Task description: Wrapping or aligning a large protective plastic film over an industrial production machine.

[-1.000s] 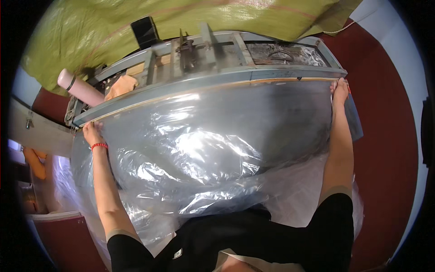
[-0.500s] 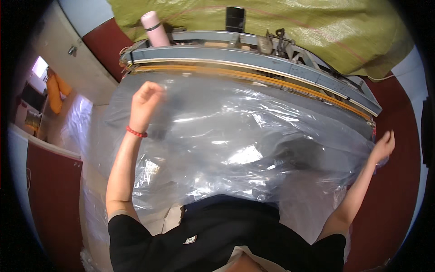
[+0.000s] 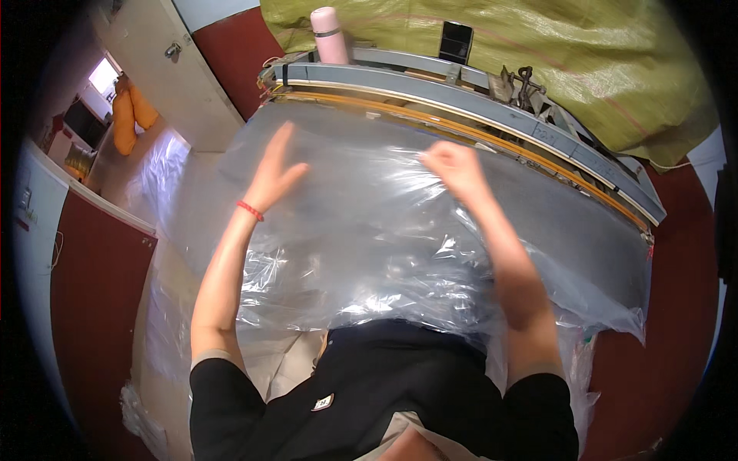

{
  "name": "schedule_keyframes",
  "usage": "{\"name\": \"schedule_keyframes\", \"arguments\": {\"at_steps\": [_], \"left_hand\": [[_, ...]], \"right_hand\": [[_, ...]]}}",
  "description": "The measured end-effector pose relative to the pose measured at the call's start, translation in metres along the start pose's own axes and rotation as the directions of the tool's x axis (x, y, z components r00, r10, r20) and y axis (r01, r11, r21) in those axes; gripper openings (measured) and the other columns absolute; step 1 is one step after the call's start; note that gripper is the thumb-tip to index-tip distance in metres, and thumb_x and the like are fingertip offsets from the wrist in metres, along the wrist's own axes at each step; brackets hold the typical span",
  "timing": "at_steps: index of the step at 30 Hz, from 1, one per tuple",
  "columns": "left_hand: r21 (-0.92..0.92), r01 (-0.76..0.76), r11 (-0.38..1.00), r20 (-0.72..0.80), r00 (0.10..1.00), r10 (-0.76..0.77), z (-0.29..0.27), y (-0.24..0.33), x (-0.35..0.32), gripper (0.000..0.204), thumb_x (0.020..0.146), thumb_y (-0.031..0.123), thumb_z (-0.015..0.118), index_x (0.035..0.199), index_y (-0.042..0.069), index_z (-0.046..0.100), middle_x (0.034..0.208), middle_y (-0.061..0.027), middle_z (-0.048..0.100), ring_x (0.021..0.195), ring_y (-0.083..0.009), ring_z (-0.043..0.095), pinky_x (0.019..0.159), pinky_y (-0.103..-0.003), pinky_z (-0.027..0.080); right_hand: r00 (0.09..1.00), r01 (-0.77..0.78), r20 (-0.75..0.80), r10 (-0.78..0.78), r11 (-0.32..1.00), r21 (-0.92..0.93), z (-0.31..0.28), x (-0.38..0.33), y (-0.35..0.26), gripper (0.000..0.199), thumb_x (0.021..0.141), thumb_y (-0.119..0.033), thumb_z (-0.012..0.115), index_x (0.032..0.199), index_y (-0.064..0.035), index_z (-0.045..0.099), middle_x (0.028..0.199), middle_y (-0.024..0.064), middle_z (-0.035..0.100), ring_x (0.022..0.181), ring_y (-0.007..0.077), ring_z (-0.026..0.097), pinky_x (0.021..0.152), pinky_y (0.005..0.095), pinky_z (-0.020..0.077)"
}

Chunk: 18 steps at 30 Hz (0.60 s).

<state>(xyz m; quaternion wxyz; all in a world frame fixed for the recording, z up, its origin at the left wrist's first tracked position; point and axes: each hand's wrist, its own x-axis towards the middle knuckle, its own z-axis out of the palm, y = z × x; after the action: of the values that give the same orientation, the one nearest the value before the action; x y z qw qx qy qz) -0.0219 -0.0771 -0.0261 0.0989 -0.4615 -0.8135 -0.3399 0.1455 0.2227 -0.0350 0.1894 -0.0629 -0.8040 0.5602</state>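
A large clear plastic sheet (image 3: 369,253) lies wrinkled over a grey worktable, its near edge reaching my waist. My left hand (image 3: 275,173) is over the left part of the sheet, fingers stretched and thumb apart, holding nothing. Whether its palm touches the film cannot be told. Near the middle of the far side, my right hand (image 3: 457,167) is closed in a pinch. Bright creases in the film run to its fingertips, so it grips the plastic. Motion blurs this hand and forearm slightly.
A long metal bar frame (image 3: 461,100) with an orange strip (image 3: 430,123) spans the table's back. Behind it are a pink bottle (image 3: 330,38), a phone-like black slab (image 3: 456,42), metal tools (image 3: 523,88) and a yellow-green woven cover (image 3: 584,69). A door (image 3: 169,69) stands at left.
My right hand has come from beyond the table's right edge to its middle. My left hand has gone from curled to open. The sheet's right side has slid inward, baring grey tabletop.
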Motion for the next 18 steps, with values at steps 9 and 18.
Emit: {"name": "schedule_keyframes", "arguments": {"at_steps": [9, 18], "left_hand": [[0.071, -0.222, 0.973, 0.173, 0.963, 0.207, 0.111, 0.053, 0.015, 0.047, 0.075, 0.030, 0.058, 0.114, 0.005, 0.049, 0.122, -0.0183, 0.043, 0.115, -0.0350, 0.037, 0.093, -0.044, 0.031], [-0.366, -0.406, 0.838, 0.163, 0.858, 0.487, 0.263, 0.226, 0.086, 0.018, 0.076, 0.015, 0.059, 0.086, 0.000, 0.055, 0.071, -0.0080, 0.057, 0.067, -0.0221, 0.054, 0.062, -0.032, 0.044]], "right_hand": [[0.708, -0.268, -0.705, 0.032, 0.936, -0.227, -0.220, -0.132, 0.101, 0.014, 0.073, -0.014, 0.067, 0.070, -0.0017, 0.063, 0.064, 0.0000, 0.059, 0.058, 0.0038, 0.048, 0.054, 0.0197, 0.0389], [0.663, -0.126, -0.748, 0.033, 0.990, -0.069, -0.254, -0.165, 0.113, 0.011, 0.074, -0.009, 0.066, 0.074, 0.0005, 0.062, 0.060, -0.0062, 0.052, 0.054, 0.0001, 0.040, 0.048, 0.0163, 0.0314]]}}
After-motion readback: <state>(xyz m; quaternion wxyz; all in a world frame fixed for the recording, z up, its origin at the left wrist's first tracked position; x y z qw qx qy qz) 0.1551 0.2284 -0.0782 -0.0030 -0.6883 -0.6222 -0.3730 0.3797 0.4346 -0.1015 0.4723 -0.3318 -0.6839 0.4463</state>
